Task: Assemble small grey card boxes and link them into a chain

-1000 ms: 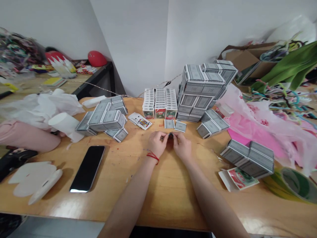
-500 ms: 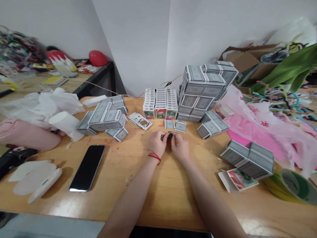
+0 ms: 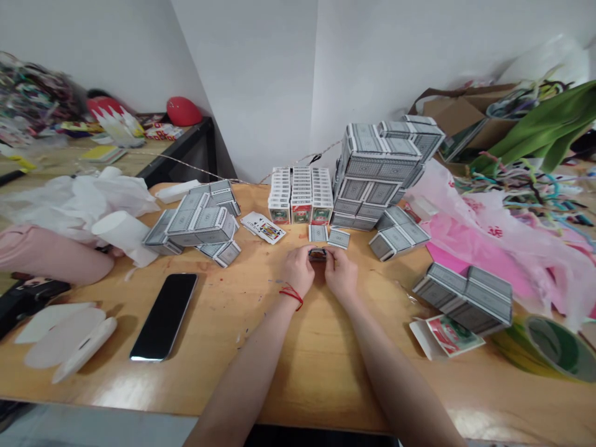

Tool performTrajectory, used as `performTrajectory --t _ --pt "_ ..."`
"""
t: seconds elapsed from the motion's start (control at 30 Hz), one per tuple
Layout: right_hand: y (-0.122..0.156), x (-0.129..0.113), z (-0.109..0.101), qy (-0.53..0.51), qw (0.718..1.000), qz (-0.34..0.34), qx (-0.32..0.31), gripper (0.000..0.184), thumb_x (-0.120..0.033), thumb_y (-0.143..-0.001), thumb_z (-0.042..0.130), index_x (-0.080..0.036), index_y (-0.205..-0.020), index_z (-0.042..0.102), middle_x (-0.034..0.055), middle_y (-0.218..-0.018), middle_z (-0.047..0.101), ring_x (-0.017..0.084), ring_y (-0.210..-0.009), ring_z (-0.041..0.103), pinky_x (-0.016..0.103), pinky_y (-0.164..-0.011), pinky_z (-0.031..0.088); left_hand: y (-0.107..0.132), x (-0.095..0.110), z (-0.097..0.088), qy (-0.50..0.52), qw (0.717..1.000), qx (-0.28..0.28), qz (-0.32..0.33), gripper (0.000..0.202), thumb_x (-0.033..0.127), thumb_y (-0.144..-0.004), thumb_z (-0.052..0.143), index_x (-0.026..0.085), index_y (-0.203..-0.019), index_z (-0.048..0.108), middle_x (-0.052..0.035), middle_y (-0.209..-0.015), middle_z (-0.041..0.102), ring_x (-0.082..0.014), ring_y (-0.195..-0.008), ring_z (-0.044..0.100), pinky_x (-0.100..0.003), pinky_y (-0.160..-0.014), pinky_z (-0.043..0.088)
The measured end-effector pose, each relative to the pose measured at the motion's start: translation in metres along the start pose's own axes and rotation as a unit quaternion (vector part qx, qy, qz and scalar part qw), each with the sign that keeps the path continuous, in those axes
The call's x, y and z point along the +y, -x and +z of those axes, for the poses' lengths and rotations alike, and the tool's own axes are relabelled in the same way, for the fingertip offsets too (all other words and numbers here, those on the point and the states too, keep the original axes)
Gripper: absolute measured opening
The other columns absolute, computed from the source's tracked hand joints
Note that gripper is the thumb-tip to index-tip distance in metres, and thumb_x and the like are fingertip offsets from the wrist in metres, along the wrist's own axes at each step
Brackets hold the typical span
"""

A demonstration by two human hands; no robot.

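Observation:
Near the table's middle, my left hand [image 3: 298, 271] and my right hand [image 3: 342, 273] pinch the two ends of what look like playing cards [image 3: 318, 254]. The cards are seen almost edge-on and look bowed; how many there are is hidden. A red string bracelet circles my left wrist. Just beyond my fingers, two face-down cards [image 3: 339, 238] lie on the wood. Left of these is a fanned bunch of face-up cards [image 3: 270, 231]. Behind stand three columns of stacked card boxes [image 3: 301, 214].
Tall stacks of grey-backed card blocks [image 3: 367, 167] rise at back right, with more blocks [image 3: 200, 223] at left. A phone [image 3: 164, 316] lies at left. An opened card box [image 3: 454, 335] and a tape roll [image 3: 544, 347] sit at right, near pink plastic [image 3: 470, 248].
My hands have moved slightly apart, and more of the cards shows between them, bowed upward. The view has shifted a little; the other things stay put.

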State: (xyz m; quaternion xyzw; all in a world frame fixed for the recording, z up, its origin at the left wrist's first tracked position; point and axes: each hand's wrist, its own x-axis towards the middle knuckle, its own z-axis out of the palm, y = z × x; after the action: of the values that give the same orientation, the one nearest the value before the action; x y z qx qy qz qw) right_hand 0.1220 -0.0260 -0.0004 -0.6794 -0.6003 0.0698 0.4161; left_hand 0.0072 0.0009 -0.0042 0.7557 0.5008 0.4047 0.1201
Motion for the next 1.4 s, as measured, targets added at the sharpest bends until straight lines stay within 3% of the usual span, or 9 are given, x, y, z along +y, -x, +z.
performTrajectory --t 0.13,0.3,0.47,0.7,0.93,1.13,1.23,1.33,1.4 --pt "0.0 0.003 -0.001 0.009 1.0 0.017 0.013 0.026 -0.018 -0.079 0.037 -0.021 -0.094 0.057 0.003 -0.084 0.066 0.017 -0.072 0.061 0.026 -0.064 0.044 -0.001 0.002 -0.001 0.026 0.999 -0.013 0.021 0.042 -0.002 -0.069 0.04 0.02 -0.102 0.052 -0.004 -0.094 0.061 -0.0164 -0.086 0.054 -0.032 -0.078 0.042" --pt "0.0 0.003 -0.002 -0.011 1.0 0.014 0.004 0.024 -0.019 -0.079 0.038 -0.021 -0.091 0.057 0.0019 -0.082 0.066 0.016 -0.07 0.061 0.025 -0.063 0.044 -0.004 0.005 -0.004 0.063 0.998 0.011 0.005 0.013 0.016 -0.078 0.046 0.018 -0.085 0.056 -0.0035 -0.082 0.061 -0.0138 -0.079 0.053 -0.028 -0.074 0.041" --pt "-0.001 0.002 -0.001 -0.049 0.999 0.011 -0.001 0.019 -0.022 -0.079 0.04 -0.022 -0.084 0.058 0.0005 -0.077 0.066 0.014 -0.068 0.06 0.024 -0.064 0.043 -0.006 0.005 -0.007 0.062 0.998 0.022 0.022 0.01 0.023 -0.077 0.05 0.017 -0.073 0.057 -0.0032 -0.075 0.059 -0.0138 -0.077 0.051 -0.028 -0.073 0.04" --pt "-0.001 0.002 -0.001 -0.062 0.998 0.001 0.008 0.02 -0.021 -0.079 0.039 -0.022 -0.082 0.059 0.0 -0.077 0.065 0.014 -0.069 0.059 0.024 -0.065 0.042 -0.005 0.003 -0.007 0.032 0.998 0.039 0.041 0.015 0.015 -0.077 0.046 0.018 -0.081 0.06 -0.0043 -0.08 0.061 -0.015 -0.079 0.051 -0.03 -0.075 0.039" --pt "-0.001 0.004 0.0 -0.087 0.996 0.013 0.01 0.021 -0.021 -0.078 0.04 -0.021 -0.081 0.06 0.0009 -0.077 0.065 0.015 -0.068 0.059 0.025 -0.064 0.042 -0.004 -0.004 -0.005 0.011 0.998 0.023 0.055 0.039 -0.002 -0.066 0.041 0.019 -0.093 0.061 -0.0036 -0.087 0.063 -0.0168 -0.084 0.053 -0.033 -0.08 0.039" --pt "-0.002 0.004 0.0 -0.129 0.989 0.061 0.021 0.019 -0.025 -0.076 0.043 -0.02 -0.08 0.06 0.0015 -0.073 0.064 0.015 -0.064 0.056 0.026 -0.061 0.041 -0.006 -0.003 -0.008 0.105 0.994 0.009 0.04 0.042 -0.001 -0.068 0.036 0.019 -0.098 0.058 -0.0039 -0.095 0.062 -0.0155 -0.091 0.054 -0.033 -0.085 0.041" --pt "-0.006 0.005 0.0 -0.19 0.976 0.097 0.033 0.018 -0.028 -0.074 0.046 -0.018 -0.079 0.06 0.0026 -0.071 0.062 0.014 -0.063 0.055 0.026 -0.06 0.041 -0.007 0.0 -0.009 0.186 0.983 0.007 0.006 0.036 0.007 -0.076 0.038 0.02 -0.107 0.053 -0.0055 -0.106 0.058 -0.0149 -0.098 0.053 -0.032 -0.087 0.042" --pt "-0.011 0.009 0.003 -0.297 0.943 0.144 0.049 0.02 -0.033 -0.072 0.05 -0.016 -0.079 0.057 0.0029 -0.072 0.06 0.014 -0.065 0.054 0.026 -0.061 0.042 -0.009 -0.001 -0.007 0.261 0.964 0.017 -0.048 0.038 0.017 -0.077 0.045 0.019 -0.116 0.043 -0.0092 -0.115 0.052 -0.0171 -0.104 0.05 -0.033 -0.088 0.042" --pt "-0.013 0.012 0.006 -0.361 0.915 0.173 0.044 0.022 -0.036 -0.07 0.053 -0.016 -0.077 0.055 0.0009 -0.068 0.057 0.012 -0.062 0.052 0.026 -0.059 0.042 -0.01 -0.004 -0.003 0.311 0.947 0.013 -0.082 0.041 0.02 -0.076 0.049 0.018 -0.116 0.04 -0.0105 -0.111 0.053 -0.0174 -0.101 0.052 -0.033 -0.086 0.043"
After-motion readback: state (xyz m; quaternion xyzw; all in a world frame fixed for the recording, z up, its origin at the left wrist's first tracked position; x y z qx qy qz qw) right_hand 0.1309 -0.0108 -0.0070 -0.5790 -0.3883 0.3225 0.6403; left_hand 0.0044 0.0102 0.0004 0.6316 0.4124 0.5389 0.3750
